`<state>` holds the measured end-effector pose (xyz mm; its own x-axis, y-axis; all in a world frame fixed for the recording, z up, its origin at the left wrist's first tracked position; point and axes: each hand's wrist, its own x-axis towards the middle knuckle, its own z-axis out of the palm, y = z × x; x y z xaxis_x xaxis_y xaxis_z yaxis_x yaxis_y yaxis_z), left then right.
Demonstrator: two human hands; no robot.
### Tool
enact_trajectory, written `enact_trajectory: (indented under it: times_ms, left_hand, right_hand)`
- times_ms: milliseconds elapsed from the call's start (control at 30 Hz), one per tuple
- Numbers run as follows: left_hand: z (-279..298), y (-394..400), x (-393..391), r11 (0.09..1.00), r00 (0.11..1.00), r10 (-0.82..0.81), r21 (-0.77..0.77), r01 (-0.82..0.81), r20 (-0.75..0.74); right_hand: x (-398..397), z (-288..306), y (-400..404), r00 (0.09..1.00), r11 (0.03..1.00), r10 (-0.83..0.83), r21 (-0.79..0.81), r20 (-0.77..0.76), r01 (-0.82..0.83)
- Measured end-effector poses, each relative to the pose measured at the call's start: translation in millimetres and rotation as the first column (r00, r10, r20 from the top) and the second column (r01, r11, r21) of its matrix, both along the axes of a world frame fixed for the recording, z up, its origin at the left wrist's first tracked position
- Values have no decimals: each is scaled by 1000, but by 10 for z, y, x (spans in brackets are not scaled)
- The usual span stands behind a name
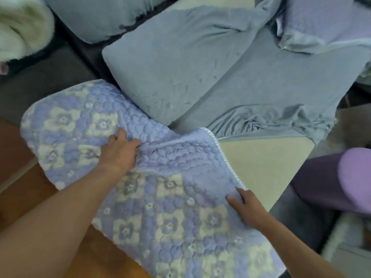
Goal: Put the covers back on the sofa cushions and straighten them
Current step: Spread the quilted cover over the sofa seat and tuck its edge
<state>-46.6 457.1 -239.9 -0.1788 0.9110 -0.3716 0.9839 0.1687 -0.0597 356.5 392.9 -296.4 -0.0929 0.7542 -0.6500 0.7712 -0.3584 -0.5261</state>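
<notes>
Nearest the camera, at lower centre of the frame, my right hand (246, 206) pinches the white-trimmed edge of the quilted lilac floral cover (152, 197), thumb on top and fingers curled beneath the hem. At centre left my left hand (119, 151) bunches a fold of the same cover, fingers curled into the fabric. That cover lies partly drawn over the beige foam cushion (261, 163), bare at centre right; two grey-covered cushions (170, 63) lie beyond, upper centre.
</notes>
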Motion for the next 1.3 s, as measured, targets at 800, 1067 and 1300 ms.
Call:
enact_trajectory:
  times_ms: [800, 1067, 1300]
  left_hand:
    - [41, -1595, 2012, 946, 993, -78, -321, 46, -87]
    - [208, -1284, 2172, 906, 992, 3, -420, -55, -123]
    - [293, -462, 3127, 995, 997, 37, -95, -43, -63]
  right_hand:
    - [412, 409, -795, 715, 755, 653, 296, -251, -585]
    - [1048, 429, -432, 923, 901, 384, 225, -11, -372]
    - [2219, 226, 1058, 873, 909, 327, 133, 362, -395]
